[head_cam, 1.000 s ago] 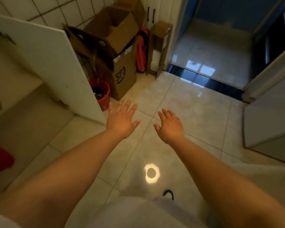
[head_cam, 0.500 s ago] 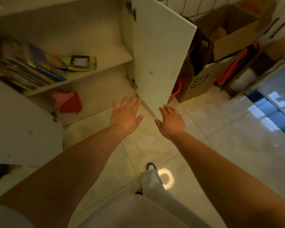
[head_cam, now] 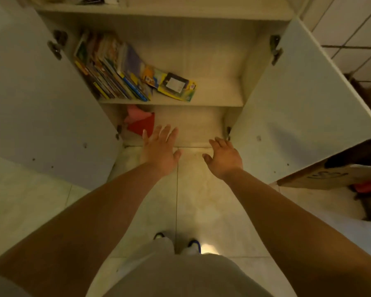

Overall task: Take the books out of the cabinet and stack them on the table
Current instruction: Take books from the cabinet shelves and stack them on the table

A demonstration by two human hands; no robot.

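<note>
Books (head_cam: 109, 69), colourful and thin, are leaned at the left of the white cabinet's shelf (head_cam: 212, 99), beside flat yellow packets (head_cam: 176, 85). Left hand (head_cam: 160, 150) and right hand (head_cam: 224, 156) are held empty, fingers spread, between open white doors (head_cam: 298, 103).

Both bare forearms reach forward, palms down. The left hand (head_cam: 159, 152) spreads its fingers (head_cam: 162, 132) wide and holds nothing; the right hand (head_cam: 224, 157) is likewise empty, fingers loosely parted and slightly curled.
</note>
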